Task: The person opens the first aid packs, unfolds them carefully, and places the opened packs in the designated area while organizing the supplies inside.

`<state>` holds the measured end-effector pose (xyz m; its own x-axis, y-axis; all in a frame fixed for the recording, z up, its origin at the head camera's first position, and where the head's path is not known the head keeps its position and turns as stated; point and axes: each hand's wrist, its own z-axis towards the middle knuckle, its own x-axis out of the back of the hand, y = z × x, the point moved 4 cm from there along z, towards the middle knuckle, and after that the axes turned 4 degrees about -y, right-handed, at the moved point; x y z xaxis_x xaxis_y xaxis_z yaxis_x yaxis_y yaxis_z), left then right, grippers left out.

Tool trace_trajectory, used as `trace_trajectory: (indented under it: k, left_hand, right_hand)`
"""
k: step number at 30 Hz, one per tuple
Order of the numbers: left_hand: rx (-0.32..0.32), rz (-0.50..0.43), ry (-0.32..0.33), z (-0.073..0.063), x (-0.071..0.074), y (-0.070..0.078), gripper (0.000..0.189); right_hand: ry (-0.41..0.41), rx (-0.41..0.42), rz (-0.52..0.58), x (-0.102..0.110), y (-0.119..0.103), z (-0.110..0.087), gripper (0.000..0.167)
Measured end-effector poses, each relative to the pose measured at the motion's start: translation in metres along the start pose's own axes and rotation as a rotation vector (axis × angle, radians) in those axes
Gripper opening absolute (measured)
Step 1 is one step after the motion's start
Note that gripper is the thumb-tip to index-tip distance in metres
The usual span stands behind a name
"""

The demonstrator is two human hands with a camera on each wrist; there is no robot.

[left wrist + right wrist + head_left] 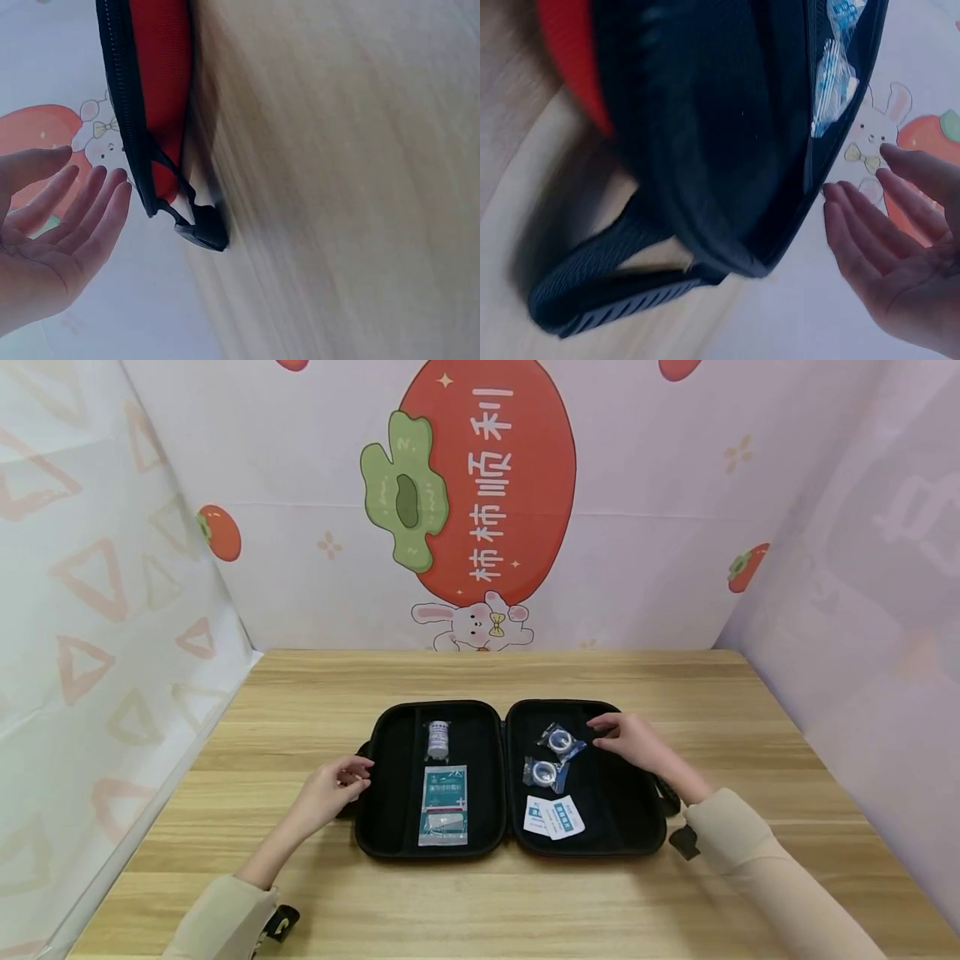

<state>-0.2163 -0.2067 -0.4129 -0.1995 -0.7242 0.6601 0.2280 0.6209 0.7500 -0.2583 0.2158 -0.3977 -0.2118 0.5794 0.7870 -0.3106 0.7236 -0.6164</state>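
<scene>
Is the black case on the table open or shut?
Open: the case lies spread on the table, its two halves side by side, the green packet and white cards showing inside.

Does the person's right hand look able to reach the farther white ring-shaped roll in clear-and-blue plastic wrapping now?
Probably yes: the right hand is empty and close to that white roll, and nothing visible stands between them in the open black-lined case.

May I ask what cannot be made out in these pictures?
Head: fine print on the white bottle, too small.
Head: part of left white packet, under right white packet.
Left wrist: inside the carrying case, behind its red wall.
Right wrist: upper clear packet, cut by top edge.
</scene>
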Motion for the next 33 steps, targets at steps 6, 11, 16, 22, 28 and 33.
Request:
trace_trajectory:
  k: [6,11,16,22,28,33]
  left_hand:
    - [-0.005,0.022,0.003,0.002,0.002,-0.008,0.029]
    - [0.004,0.029,-0.021,0.004,0.002,-0.012,0.034]
    - [0.01,0.051,-0.038,0.004,0.001,-0.015,0.038]
    - [0.044,0.06,-0.086,0.007,-0.002,-0.018,0.042]
    - [0.057,0.013,-0.115,0.007,-0.003,-0.018,0.042]
    - [0.059,-0.018,-0.118,0.008,-0.004,-0.019,0.042]
  right_hand:
    - [-0.036,-0.001,0.019,-0.009,-0.005,0.01,0.026]
    - [-0.052,0.023,-0.017,-0.011,-0.009,0.017,0.026]
    - [-0.079,0.008,-0.041,-0.016,-0.011,0.024,0.028]
    - [-0.091,-0.01,-0.083,-0.023,-0.013,0.03,0.03]
    - [-0.119,-0.042,-0.075,-0.031,-0.015,0.032,0.035]
    - [-0.119,-0.074,-0.07,-0.037,-0.014,0.033,0.039]
